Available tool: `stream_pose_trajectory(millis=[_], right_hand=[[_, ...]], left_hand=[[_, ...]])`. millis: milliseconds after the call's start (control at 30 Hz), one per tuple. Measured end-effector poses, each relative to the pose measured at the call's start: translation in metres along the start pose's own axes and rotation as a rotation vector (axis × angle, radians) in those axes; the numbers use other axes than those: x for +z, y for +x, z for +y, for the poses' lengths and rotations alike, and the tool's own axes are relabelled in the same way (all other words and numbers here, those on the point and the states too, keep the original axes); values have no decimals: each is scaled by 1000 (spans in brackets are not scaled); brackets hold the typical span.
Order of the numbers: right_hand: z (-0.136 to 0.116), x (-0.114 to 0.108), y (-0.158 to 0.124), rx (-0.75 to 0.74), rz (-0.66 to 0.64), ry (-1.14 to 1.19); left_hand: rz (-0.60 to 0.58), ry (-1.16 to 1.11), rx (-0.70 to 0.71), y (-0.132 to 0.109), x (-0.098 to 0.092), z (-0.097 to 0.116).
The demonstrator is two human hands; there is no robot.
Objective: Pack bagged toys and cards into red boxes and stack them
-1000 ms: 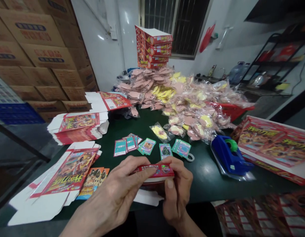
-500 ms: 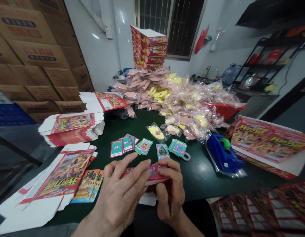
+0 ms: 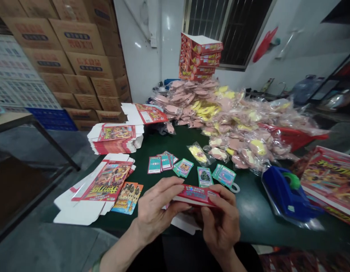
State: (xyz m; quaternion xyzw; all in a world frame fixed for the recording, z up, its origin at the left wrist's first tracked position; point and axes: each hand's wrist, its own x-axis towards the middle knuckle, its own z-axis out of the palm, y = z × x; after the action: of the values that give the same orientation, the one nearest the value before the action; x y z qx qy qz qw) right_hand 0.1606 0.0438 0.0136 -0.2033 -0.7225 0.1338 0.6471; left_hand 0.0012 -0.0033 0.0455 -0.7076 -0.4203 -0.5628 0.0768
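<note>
The left hand [image 3: 154, 211] and right hand [image 3: 220, 223] are holding one small red box [image 3: 196, 195] just above the counter's [image 3: 248, 211] near edge, fingers [image 3: 175, 185] clasping an end each. Its inside is not showing. Bare green surface is lying between it and the cards [image 3: 160, 163] beyond. Two stacks of flat cartons [image 3: 107, 181] are sitting on the left and one blue tape dispenser [image 3: 285, 192] on the right.
</note>
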Motion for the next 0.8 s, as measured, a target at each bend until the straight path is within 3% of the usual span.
stream_pose_trajectory(millis=[200,333,433,533,700,800], right_hand=[[-2,5,-9,-33,-2,-98],[-9,2,-5,-32,-26,-152],[-18,-5,9,-25,-45,-217],[-26,-16,34,-39,-231,-243],[-31,-27,87,34,-753,-178],[-32,-23,104,-75,-936,-145]], left_hand=[[-51,-110,-42,-3,-4,0],[-147,-235,-215,4,-14,7],[-123,-356,-326,5,-10,12],[-36,-452,-405,0,3,17],[11,-438,-469,-8,15,27],[40,-462,-529,-8,16,29]])
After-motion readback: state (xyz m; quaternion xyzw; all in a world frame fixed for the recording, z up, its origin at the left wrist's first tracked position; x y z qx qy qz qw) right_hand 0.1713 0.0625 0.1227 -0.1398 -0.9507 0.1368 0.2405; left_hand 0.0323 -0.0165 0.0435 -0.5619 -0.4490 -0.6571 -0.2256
